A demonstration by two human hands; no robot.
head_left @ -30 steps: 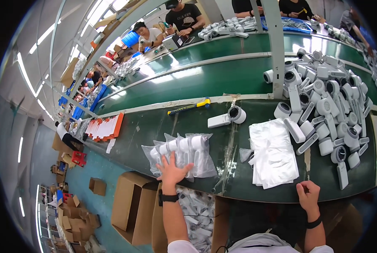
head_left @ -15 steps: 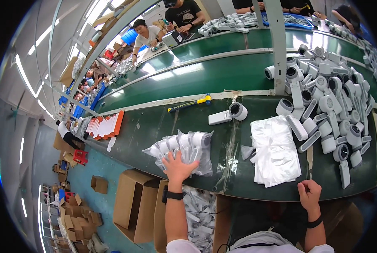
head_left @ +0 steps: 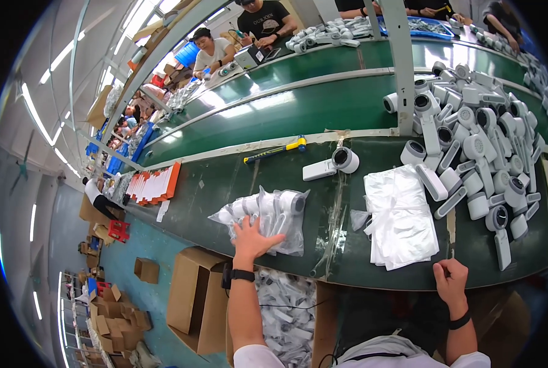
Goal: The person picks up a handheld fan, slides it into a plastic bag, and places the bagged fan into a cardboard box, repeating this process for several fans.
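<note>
My left hand [head_left: 252,238] is open, its fingers spread over a row of bagged white handheld devices [head_left: 286,216] with round heads, which look like small fans. The clear plastic bags lie side by side on the dark green table. My right hand [head_left: 451,281] is curled closed at the table's front edge, with nothing visible in it. Just beyond it lies a stack of white plastic bags [head_left: 400,221]. A single unbagged white fan-like device [head_left: 320,170] rests farther back, its round grey-rimmed head to the right.
A large heap of unbagged devices [head_left: 479,147] covers the table's right side. A yellow-and-black hammer [head_left: 275,149] lies near the back rail. Orange-edged white sheets [head_left: 154,185] are at left. Below stand a box of bagged devices [head_left: 286,306] and an open carton [head_left: 194,300]. People work across the green conveyor [head_left: 298,116].
My left hand has shifted slightly left and farther over the bagged devices, which have moved a little. My right hand stays in place. Across the conveyor, a person has drawn an outstretched arm back.
</note>
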